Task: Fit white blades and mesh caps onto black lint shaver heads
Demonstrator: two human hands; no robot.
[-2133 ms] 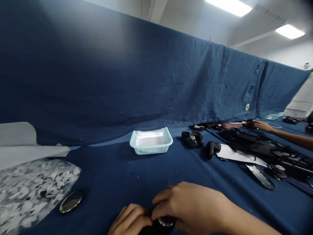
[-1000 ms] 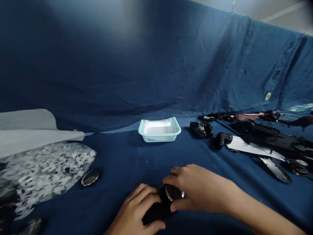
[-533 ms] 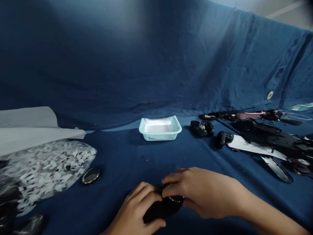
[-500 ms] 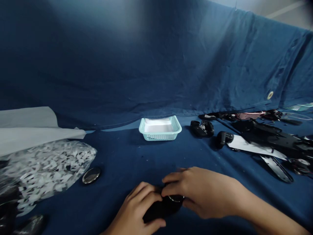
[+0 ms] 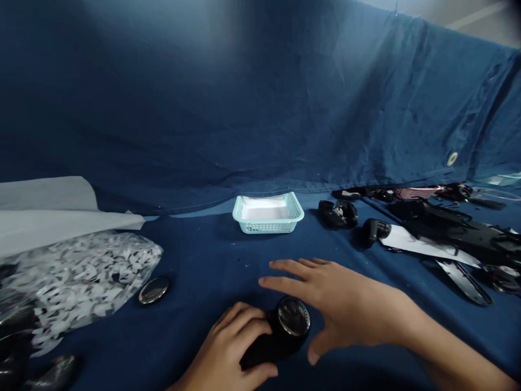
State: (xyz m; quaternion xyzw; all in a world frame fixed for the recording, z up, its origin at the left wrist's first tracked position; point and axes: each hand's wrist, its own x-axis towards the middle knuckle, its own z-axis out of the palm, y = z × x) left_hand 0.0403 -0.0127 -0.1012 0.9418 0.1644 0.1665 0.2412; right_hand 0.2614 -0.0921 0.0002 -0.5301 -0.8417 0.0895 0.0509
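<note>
My left hand is wrapped round a black cylindrical housing at the lower middle of the view. At its far end sits a round, perforated cap with a silver rim. Beside that end, my right hand is open, fingers spread and thumb apart, touching nothing. A similar round cap with a shiny face lies on the blue cloth to the left. Part of the housing is hidden under my left fingers.
A clear bag of small white plastic pieces lies at left, below white sheets. At the back stands a pale green basket lined with white. Black parts and several dark housings spread along the right. A blue curtain hangs behind.
My right hand has let go of the housing's capped end and spread its fingers, uncovering the perforated cap. My left hand keeps its hold in nearly the same place.
</note>
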